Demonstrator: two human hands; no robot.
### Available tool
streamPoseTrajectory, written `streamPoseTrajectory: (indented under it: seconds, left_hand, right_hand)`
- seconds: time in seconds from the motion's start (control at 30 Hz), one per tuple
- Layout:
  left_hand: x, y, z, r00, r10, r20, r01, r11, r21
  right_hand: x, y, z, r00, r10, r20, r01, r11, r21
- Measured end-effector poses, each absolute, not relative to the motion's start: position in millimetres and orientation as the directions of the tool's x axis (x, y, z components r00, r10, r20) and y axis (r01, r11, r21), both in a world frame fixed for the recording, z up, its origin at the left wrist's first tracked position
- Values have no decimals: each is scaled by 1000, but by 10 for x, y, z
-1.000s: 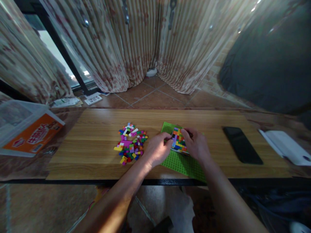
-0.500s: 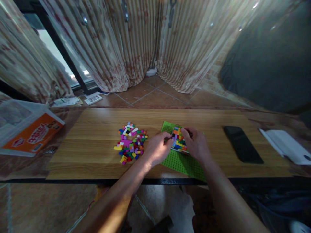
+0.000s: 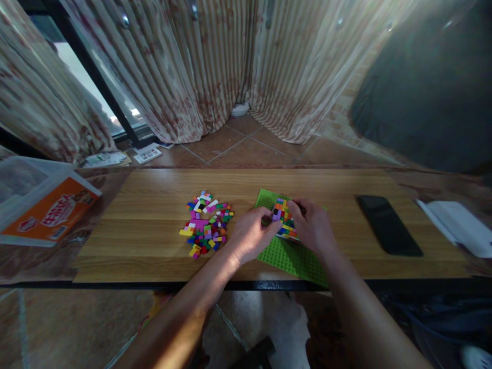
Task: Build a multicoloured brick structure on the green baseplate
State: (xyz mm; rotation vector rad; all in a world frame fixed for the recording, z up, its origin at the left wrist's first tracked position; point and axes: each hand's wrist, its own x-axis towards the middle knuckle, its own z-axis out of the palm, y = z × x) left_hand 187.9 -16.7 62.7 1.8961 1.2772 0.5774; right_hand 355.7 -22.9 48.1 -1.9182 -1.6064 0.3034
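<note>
A block of many-coloured toy bricks (image 3: 285,218) stands on a green studded baseplate (image 3: 292,259). My left hand (image 3: 255,230) is at the block's left side, its thumb reaching onto the bricks and its fingers curled. From the right, my right hand (image 3: 313,223) presses fingers and thumb against the block's other side. Both hands are closed around the block's edges. Whether a loose brick is between the left fingers is hidden. Left of my left hand lies a pile of loose toy bricks (image 3: 207,230) in mixed colours.
The wooden table (image 3: 126,230) carries a black phone-like slab (image 3: 388,225) at the right. A white object (image 3: 459,225) lies past it. At the far left is a clear plastic box (image 3: 49,205) with an orange label. Curtains (image 3: 215,66) hang behind.
My left thumb has moved right, further onto the brick block. The right hand stays at the block's right side. The view has shifted slightly.
</note>
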Motion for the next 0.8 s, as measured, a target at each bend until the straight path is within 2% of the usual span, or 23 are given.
streamPoseTrajectory:
  seconds: [0.3, 0.8]
  left_hand:
    - [1904, -173, 646, 403, 914, -47, 583, -217, 783]
    - [1909, -184, 667, 392, 918, -61, 590, -200, 782]
  right_hand:
    - [3534, -299, 488, 207, 953, 222, 847, -62, -527]
    - [3529, -296, 495, 214, 954, 209, 836, -68, -544]
